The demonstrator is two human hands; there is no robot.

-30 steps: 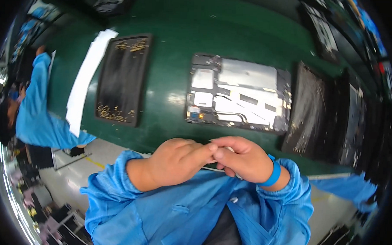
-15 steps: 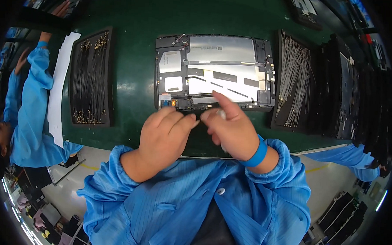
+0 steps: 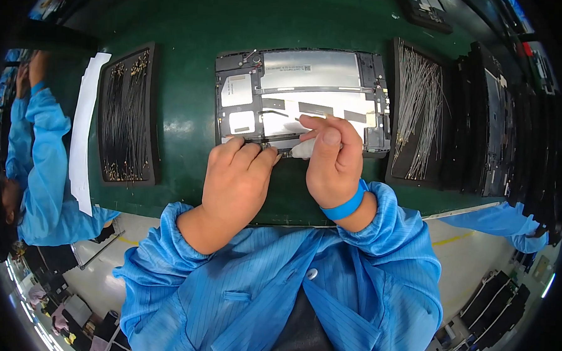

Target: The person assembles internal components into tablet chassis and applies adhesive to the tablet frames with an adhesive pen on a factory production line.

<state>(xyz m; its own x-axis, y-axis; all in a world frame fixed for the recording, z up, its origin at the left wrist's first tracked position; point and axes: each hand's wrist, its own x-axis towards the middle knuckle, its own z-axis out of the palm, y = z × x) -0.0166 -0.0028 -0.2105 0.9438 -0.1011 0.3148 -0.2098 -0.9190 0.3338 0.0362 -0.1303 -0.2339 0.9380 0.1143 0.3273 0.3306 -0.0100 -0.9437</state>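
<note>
An opened tablet (image 3: 296,116), its silver battery and dark inner frame exposed, lies in front of me on a green worktop. My left hand (image 3: 236,176) is bent over the tablet's near edge, left of its middle; its fingertips and thumb press together there. Over the lower right part of the battery, my right hand (image 3: 337,162) is closed with the thumb up. A white wrap or cover (image 3: 304,149) shows at its fingers, close to the near edge. What the right fingers pinch, if anything, is hidden. A blue band (image 3: 345,205) circles my right wrist.
Left stands a black tray (image 3: 130,112) of thin black cables beside a white sheet (image 3: 85,129). To the right, another tray (image 3: 415,112) holds grey cables, with stacked dark tablet parts (image 3: 493,122) beyond. Another device (image 3: 426,9) lies far right. A co-worker's blue sleeve (image 3: 46,165) is at left.
My right hand has lifted away from the left and turned thumb up over the tablet. My left hand has moved slightly up onto the near edge.
</note>
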